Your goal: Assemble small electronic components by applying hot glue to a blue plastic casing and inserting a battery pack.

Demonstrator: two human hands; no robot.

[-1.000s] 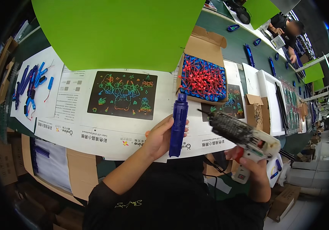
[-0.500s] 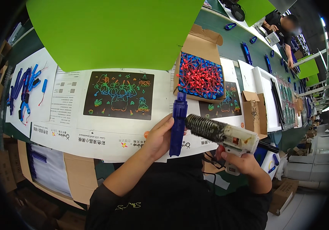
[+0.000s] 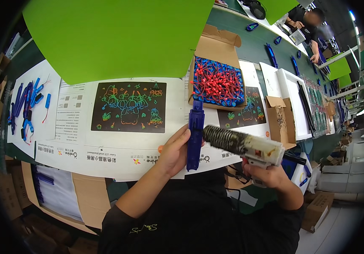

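My left hand (image 3: 172, 154) is closed around a long dark-blue plastic housing (image 3: 193, 150), held upright over the front of the bench with its upper end near the open carton. My right hand (image 3: 268, 174) grips a dirty white hot glue gun (image 3: 260, 146), with the fingers round its handle. The gun's spring-wrapped nozzle points left, its tip right at the housing's middle; whether they touch I cannot tell. A dark stick protrudes from the gun's rear. In the open cardboard box (image 3: 213, 34) just beyond sit many blue cells with red wires (image 3: 218, 80).
Printed white sheets (image 3: 74, 154) cover the bench under a green panel (image 3: 114, 38). On the left lies a pile of blue housings and wired cells (image 3: 28, 101). To the right stand a small carton (image 3: 280, 122) and a white tray (image 3: 285, 84). Another person (image 3: 307, 25) works far right.
The glue gun's nozzle has shifted slightly left and up along the housing. Both hands keep their hold. The view has moved a little.
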